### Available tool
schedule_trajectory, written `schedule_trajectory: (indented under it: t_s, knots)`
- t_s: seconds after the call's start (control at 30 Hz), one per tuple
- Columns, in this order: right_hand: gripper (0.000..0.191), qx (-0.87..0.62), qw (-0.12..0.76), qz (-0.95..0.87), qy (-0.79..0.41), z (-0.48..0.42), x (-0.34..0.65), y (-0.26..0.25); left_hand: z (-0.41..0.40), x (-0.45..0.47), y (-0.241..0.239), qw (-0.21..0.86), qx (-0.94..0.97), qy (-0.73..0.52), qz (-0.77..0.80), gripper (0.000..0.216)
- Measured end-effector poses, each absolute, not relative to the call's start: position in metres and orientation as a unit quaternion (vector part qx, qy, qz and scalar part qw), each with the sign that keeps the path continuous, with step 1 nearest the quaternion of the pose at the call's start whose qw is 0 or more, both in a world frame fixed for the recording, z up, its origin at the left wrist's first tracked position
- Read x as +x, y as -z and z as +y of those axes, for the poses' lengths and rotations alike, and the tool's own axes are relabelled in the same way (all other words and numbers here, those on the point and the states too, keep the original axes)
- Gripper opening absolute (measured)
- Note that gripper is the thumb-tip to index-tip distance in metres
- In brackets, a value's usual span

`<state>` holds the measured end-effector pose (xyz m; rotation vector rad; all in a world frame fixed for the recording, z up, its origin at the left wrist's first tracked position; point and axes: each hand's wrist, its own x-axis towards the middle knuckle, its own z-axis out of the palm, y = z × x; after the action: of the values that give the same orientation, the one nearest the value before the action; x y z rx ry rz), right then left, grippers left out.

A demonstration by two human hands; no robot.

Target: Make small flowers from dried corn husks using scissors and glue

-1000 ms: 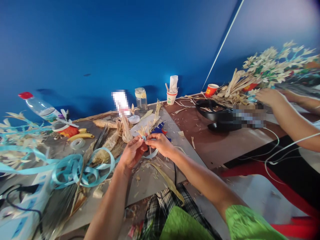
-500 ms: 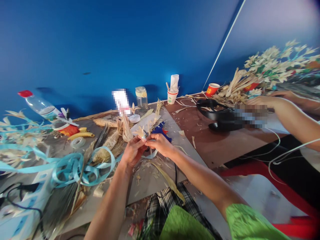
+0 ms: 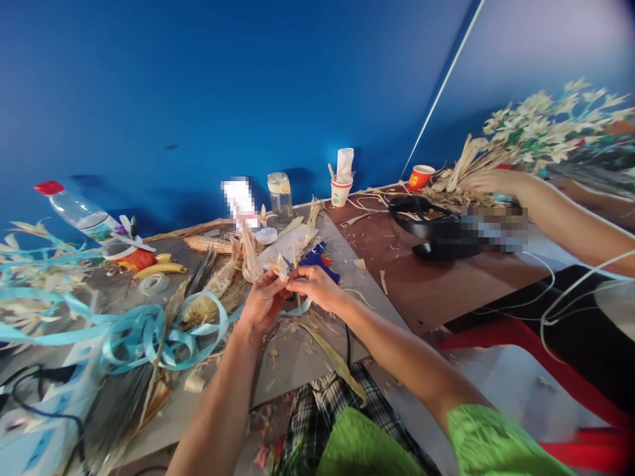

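Note:
My left hand and my right hand meet over the grey table, both pinched together. Between the fingertips they hold a small dried corn-husk flower. A light blue ribbon curls from under my right hand and runs left to a loose ribbon tangle. A blue glue gun lies just behind my right hand.
Dried husks and stalks litter the table. A plastic bottle, tape roll, glass jar and paper cup stand behind. On the brown table, another person's hand reaches into a husk-flower bunch.
My hands stay pinched on the husk flower, shifting slightly. The other person's hand on the right has moved up and left into the flower bunch.

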<state>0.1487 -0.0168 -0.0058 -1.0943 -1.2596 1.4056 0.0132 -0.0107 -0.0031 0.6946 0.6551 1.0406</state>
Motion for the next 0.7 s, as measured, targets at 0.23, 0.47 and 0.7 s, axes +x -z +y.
schedule_trajectory:
  t_s: [0.23,0.47,0.7]
  knots:
    - [0.015,-0.445,0.464,-0.514,-0.568,-0.0189,0.1475,0.0032,-0.0135,0.014,0.001,0.768,0.32,-0.464,0.305,0.021]
    - [0.025,-0.348,0.447,-0.441,-0.696,-0.0194,0.1531,0.0,-0.014,0.0077,-0.0024,0.804,0.309,-0.455,0.227,0.015]
    - [0.025,-0.325,0.443,-0.424,-0.72,-0.0218,0.15,-0.004,-0.0125,0.0072,-0.0017,0.795,0.308,-0.463,0.243,0.019]
